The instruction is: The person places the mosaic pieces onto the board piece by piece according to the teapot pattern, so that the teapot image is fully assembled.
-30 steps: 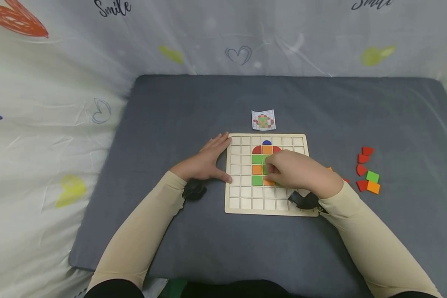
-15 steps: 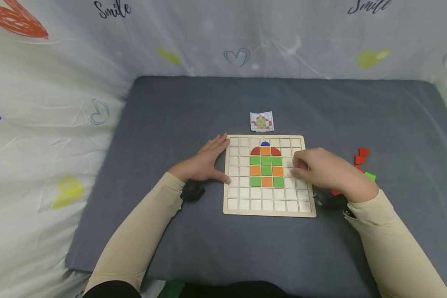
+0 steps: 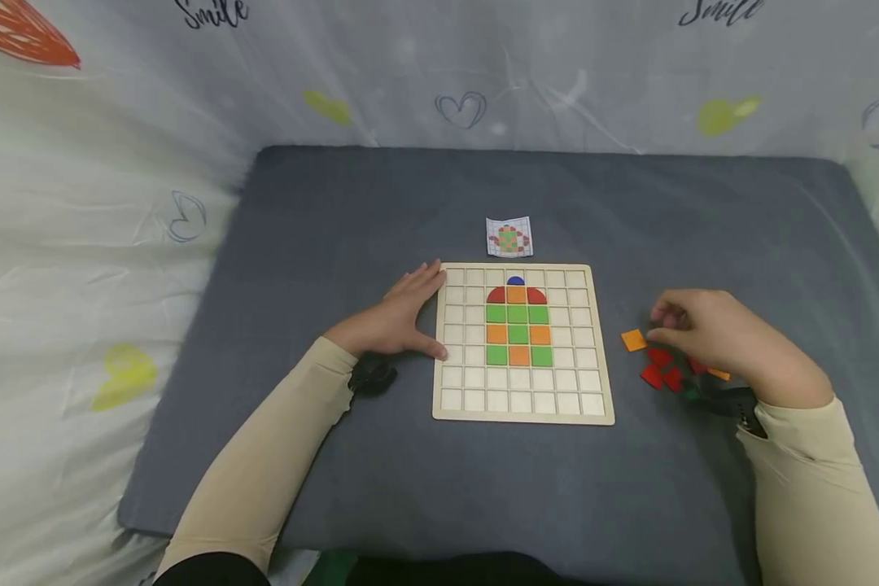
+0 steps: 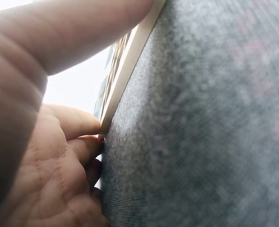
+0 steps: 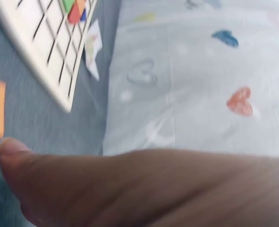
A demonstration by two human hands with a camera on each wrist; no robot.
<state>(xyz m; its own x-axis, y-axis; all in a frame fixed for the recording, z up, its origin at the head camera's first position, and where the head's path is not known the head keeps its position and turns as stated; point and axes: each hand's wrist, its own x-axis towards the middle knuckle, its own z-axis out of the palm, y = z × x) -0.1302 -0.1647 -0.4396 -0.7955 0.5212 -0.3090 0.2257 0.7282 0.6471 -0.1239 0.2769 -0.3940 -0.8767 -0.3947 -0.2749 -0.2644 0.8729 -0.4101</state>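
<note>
My left hand (image 3: 391, 321) rests at the left side of a wooden grid board (image 3: 457, 411), fingers spread, thumb and fingertips against its edge. In the left wrist view the fingertips (image 4: 89, 124) touch the board's thin rim (image 4: 130, 66). Coloured tiles lie in the grid: a blue half-round one (image 3: 516, 281) on top, red, orange and green ones (image 3: 518, 334) below. My right hand (image 3: 725, 338) hovers over loose pieces right of the board, thumb and finger apart and bent. Just left of its fingertips lies an orange square tile (image 3: 633, 340).
Several red pieces (image 3: 652, 375) lie under the right hand, which partly hides them and another orange tile (image 3: 719, 374). A small printed pattern card (image 3: 509, 238) lies behind the board. Grey cloth (image 3: 381, 472) covers the table; a patterned white curtain (image 3: 593, 65) hangs behind.
My right hand has left the grid and moved right to the loose pieces. A green tile now shows at the lower right of the pattern. The left hand stays at the board's edge.
</note>
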